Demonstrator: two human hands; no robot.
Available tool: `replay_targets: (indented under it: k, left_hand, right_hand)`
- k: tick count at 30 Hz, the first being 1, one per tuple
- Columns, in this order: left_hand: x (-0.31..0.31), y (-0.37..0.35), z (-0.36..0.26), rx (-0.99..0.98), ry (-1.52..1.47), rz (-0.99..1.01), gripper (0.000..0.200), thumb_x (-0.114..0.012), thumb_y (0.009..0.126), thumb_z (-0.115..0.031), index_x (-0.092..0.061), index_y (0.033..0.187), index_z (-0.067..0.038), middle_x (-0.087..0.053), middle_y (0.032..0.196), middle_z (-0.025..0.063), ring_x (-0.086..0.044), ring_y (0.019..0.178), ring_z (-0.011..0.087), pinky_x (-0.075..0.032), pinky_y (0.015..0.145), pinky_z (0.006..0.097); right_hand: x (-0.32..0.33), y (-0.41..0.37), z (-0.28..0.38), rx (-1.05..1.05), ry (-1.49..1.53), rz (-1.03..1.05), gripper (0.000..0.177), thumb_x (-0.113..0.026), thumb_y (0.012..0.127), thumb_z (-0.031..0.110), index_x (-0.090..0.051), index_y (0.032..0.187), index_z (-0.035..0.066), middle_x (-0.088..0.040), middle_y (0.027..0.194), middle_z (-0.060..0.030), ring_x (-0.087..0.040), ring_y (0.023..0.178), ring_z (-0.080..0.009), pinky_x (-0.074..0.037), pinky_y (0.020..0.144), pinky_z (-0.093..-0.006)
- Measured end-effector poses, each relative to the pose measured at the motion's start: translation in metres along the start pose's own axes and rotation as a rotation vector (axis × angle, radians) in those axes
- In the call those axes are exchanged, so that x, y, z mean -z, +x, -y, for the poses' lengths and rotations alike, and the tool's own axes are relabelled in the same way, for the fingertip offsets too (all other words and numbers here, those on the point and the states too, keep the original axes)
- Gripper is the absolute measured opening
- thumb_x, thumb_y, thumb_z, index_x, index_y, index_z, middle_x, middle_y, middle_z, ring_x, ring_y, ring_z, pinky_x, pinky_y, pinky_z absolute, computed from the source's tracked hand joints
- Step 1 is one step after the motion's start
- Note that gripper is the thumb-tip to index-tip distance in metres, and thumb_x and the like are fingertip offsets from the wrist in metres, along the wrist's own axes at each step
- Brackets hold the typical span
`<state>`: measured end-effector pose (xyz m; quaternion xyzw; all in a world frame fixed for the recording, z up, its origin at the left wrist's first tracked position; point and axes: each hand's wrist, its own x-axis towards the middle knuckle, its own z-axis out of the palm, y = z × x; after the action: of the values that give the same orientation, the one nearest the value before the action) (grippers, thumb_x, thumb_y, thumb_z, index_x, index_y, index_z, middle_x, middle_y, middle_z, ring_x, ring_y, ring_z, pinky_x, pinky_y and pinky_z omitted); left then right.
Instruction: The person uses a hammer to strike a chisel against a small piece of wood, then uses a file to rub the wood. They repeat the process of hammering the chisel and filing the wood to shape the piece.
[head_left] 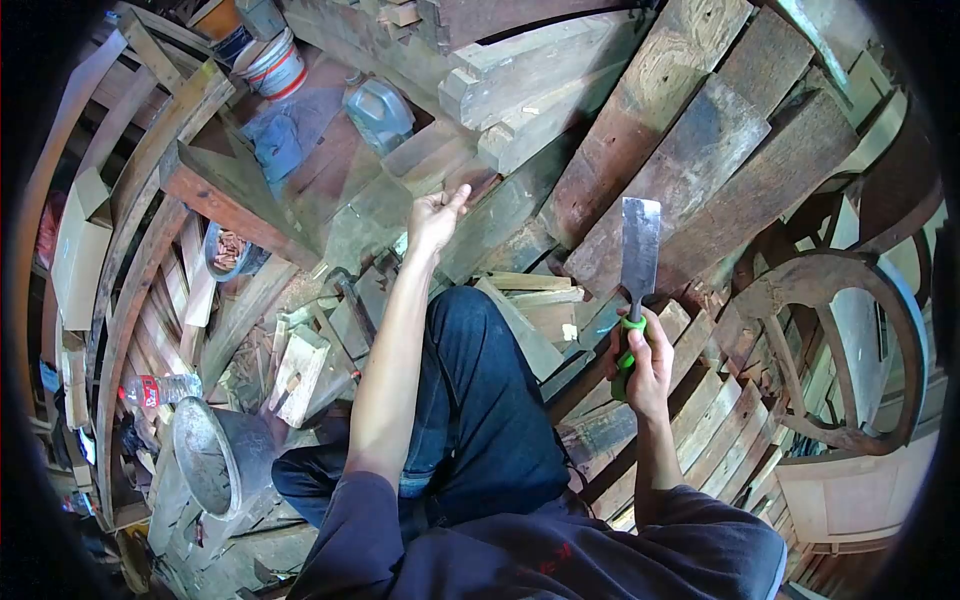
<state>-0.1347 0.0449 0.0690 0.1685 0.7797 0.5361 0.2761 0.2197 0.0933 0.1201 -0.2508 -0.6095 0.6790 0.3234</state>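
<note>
My right hand (648, 358) is wrapped round the green and black handle of a wide chisel (641, 250), its flat metal blade pointing up and away from me. My left hand (436, 220) is stretched out in front over my knee, fingers curled in and thumb against them. Its fingertips are right at a small reddish-brown edge of wood (484, 187), and what the fingers pinch, if anything, is hidden. Beyond that hand lies a broad grey wooden block (375, 212). Thick, worn timber beams (650, 110) run diagonally behind the chisel blade.
A blue-grey jug (378, 115) and a white bucket (275, 68) stand at the back. To the left are a metal bucket (208, 458), a plastic bottle (160, 389) and curved wooden ribs (135, 290). A curved wooden frame (800, 285) stands at right. Offcuts surround my legs.
</note>
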Motion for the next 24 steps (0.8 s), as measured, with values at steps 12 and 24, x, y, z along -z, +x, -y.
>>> replay_targets:
  k: [12,24]
  left_hand:
    - [0.005,0.001,0.027,-0.383,-0.197,-0.119,0.024,-0.073,0.087,-0.030,-0.073,0.085,-0.007,-0.071,0.091,0.0108,-0.062,0.094,0.0211,-0.045,0.086,0.0362]
    - [0.047,-0.031,0.044,-0.293,-0.214,-0.052,0.018,-0.072,0.088,-0.016,-0.072,0.101,-0.004,-0.071,0.101,0.0074,-0.064,0.090,0.0149,-0.051,0.080,0.0299]
  right_hand:
    - [-0.010,-0.004,-0.003,-0.041,-0.043,0.003,0.033,-0.047,0.101,0.026,-0.050,0.123,0.001,-0.050,0.078,-0.0049,-0.049,0.052,-0.0102,-0.041,0.047,-0.0225]
    - [-0.031,-0.016,0.003,-0.086,-0.061,-0.031,0.032,-0.051,0.100,0.024,-0.052,0.126,0.004,-0.055,0.076,-0.0024,-0.051,0.055,-0.0096,-0.041,0.046,-0.0223]
